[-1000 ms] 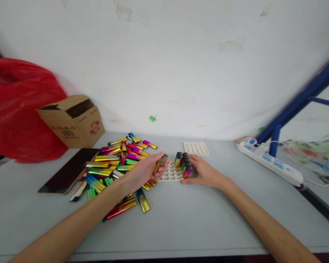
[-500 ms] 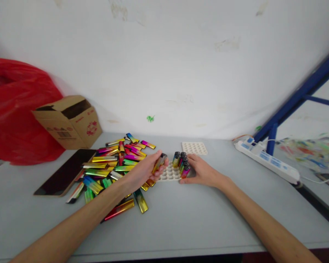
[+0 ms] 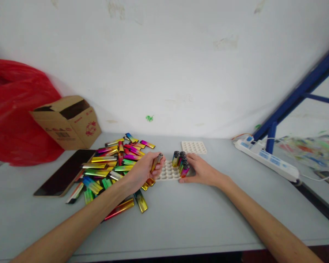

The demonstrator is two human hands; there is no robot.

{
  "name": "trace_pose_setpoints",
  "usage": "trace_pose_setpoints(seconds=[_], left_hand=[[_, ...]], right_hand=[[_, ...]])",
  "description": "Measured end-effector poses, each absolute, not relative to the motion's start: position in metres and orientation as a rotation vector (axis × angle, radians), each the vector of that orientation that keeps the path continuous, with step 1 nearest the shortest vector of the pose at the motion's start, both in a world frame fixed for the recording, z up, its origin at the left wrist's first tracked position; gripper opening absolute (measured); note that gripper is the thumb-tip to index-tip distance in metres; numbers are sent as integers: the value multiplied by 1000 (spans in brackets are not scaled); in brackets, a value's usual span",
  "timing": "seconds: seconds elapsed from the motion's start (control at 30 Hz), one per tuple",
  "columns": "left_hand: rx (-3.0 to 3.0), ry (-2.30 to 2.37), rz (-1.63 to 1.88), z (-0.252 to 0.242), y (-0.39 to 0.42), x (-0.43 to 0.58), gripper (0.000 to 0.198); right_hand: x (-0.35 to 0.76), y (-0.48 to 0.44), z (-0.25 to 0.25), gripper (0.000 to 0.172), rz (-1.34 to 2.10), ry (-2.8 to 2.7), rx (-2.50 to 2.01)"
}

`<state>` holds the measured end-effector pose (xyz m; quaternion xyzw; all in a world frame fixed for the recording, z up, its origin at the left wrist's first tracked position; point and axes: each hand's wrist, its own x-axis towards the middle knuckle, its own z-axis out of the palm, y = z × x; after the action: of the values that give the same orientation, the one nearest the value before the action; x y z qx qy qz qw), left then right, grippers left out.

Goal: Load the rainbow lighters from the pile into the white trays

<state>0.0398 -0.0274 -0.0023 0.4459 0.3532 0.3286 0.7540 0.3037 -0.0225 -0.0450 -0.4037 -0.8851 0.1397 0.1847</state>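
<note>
My left hand [image 3: 142, 170] is closed on a gold-coloured lighter [image 3: 156, 163], its dark top tilted up, just above the left part of a white tray [image 3: 167, 171] with rows of holes. Several shiny lighters [image 3: 184, 168] stand upright in the tray's right part, and one blue-and-gold lighter [image 3: 176, 159] stands a little left of them. Thumb in front and fingers behind, my right hand [image 3: 204, 171] grips the tray's right end beside the standing lighters. That end is partly hidden by the hand. Left of the tray lies a loose heap of metallic lighters [image 3: 104, 165], partly covered by my left forearm.
A second white tray [image 3: 194, 147] lies farther back, near the wall. To the left are a dark tablet [image 3: 64, 173], an open cardboard box [image 3: 70, 124] and a red plastic bag [image 3: 19, 113]. At right lie a power strip [image 3: 268, 160] and a blue metal frame [image 3: 296, 95].
My left hand has shifted slightly left and turned the lighter a little more upright. My right hand has stayed at the tray's right end. The view has moved very slightly.
</note>
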Motion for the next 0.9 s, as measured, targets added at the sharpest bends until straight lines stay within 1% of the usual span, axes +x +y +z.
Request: trace_pose_setpoints(seconds=[0.07,0.2,0.37,0.63,0.9], left_hand=[[939,757,738,-3,-26,38,29],[946,707,755,-5,-26,36,39],[1094,719,830,-6,-28,40,28],[1744,892,968,-5,-28,44,21],[1945,910,967,-13,-28,47,21]], right_hand=[[304,-23,-45,61,390,-2493,-1134],[304,-23,-45,61,386,-2491,-1129],[303,-23,-46,61,395,-2477,-1147],[299,-25,-44,60,393,-2453,-1174],[299,-25,-43,58,426,-2453,-1161]])
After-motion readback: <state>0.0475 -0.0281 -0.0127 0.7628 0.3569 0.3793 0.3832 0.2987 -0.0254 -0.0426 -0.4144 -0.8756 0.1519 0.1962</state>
